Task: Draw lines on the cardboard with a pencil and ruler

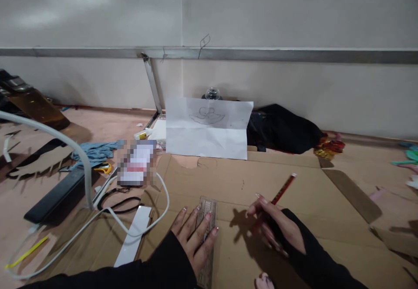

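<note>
My left hand [196, 232] lies flat with fingers spread over a clear plastic ruler [208, 205], pressing it onto a sheet of brown cardboard [277, 180]. To the right, my right hand [269, 223] is closed round a red and dark pencil [283, 189], whose upper end points up and away. The pencil's lower end is blurred, and its shadow falls on the cardboard. Behind the hands, a creased white paper [207, 138] with a pencil sketch stands propped up. A small pinkish eraser-like piece [264, 281] is at the bottom edge.
A white cable [166, 193] loops at left near a dark power bank-like block [55, 195], a yellow cutter [103, 167], blue gloves [96, 151] and a blurred-out phone [135, 167]. A white strip [133, 236] lies beside my left sleeve. A black cloth bundle [284, 130] sits against the wall.
</note>
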Demonstrator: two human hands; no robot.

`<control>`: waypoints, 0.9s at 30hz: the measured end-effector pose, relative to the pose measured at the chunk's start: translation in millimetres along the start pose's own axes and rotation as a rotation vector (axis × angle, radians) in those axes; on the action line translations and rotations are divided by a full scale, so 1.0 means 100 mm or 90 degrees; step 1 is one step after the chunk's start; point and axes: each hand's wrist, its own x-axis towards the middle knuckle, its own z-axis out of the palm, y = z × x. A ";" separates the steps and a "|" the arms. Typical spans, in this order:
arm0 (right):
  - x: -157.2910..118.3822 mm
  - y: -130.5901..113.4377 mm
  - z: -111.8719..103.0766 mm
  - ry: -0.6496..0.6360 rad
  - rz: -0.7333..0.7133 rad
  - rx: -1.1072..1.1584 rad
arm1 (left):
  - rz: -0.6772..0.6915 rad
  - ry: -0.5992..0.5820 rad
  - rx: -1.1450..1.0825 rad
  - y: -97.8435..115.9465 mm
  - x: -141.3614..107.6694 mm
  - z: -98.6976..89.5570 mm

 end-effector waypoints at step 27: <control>0.18 0.06 0.36 0.070 -0.224 -0.071 | -0.063 0.244 -0.056 0.24 -0.02 0.22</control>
